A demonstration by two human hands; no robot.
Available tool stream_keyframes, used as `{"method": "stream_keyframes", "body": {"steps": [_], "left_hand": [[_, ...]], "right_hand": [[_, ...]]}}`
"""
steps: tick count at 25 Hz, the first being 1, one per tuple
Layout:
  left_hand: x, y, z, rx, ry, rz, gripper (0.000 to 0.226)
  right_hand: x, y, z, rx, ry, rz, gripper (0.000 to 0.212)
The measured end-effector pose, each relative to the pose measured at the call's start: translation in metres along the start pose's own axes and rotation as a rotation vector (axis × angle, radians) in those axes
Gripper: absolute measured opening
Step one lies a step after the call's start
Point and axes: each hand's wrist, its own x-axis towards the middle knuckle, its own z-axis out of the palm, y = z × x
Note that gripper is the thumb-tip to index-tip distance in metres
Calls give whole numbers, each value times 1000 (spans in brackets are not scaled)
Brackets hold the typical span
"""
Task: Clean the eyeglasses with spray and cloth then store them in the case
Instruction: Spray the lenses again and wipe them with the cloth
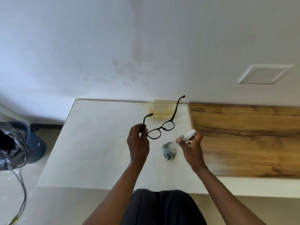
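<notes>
- Dark trousers (162, 207): lying nearest the camera at the bottom edge, with both forearms reaching forward from there over the table (100, 143).
- Left hand (138, 143): holding the eyeglasses (161, 129) up above the table; its fingers (142, 127) are pinching closed around the frame's corner, where one temple arm hinges.
- Eyeglasses: black frame, both temple arms standing unfolded and pointing away toward the wall, lenses tilting toward the right hand.
- Right hand (191, 146): gripping a small clear spray bottle (183, 138), fingers wrapping its body, white nozzle end pointing up and away. Whether a finger is sitting on the pump cannot be told.
- Cloth (168, 151): grey, crumpled, lying on the table just beneath the bottle, between the two hands, and not being touched.
- Case (160, 109): translucent yellowish, sitting at the back of the table against the wall, behind the glasses. Whether it is open or closed is unclear from this angle.
- Wooden board (243, 138): lying on the table's right side, taking no part.
- Step in hand, by judgement: the spraying stage, with bottle and lenses being brought together; wiping and storing not yet done.
- Next move, by judgement: calling for the nozzle to be turned to face a lens, then the bottle to be set down so the right hand is free for the cloth.
</notes>
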Motion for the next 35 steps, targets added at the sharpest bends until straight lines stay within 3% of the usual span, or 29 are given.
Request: {"method": "stream_keyframes", "body": {"steps": [2, 6, 14, 19, 25, 35], "left_hand": [[-1, 2, -1, -25, 0, -19, 10], [-3, 9, -6, -100, 23, -19, 10], [-3, 17, -11, -173, 12, 47, 13], [-5, 19, -14, -154, 5, 130, 12], [-7, 21, -17, -143, 2, 187, 13], [-8, 21, -22, -125, -8, 217, 12]], "right_hand": [[-11, -12, 6, 88, -92, -30, 59], [-22, -29, 19, -7, -144, -119, 63], [-28, -46, 27, -48, -266, -14, 66], [-27, -51, 29, -164, -350, 4, 57], [-24, -59, 36, -314, -333, -47, 54], [-20, -66, 44, -319, -318, -71, 53]]}}
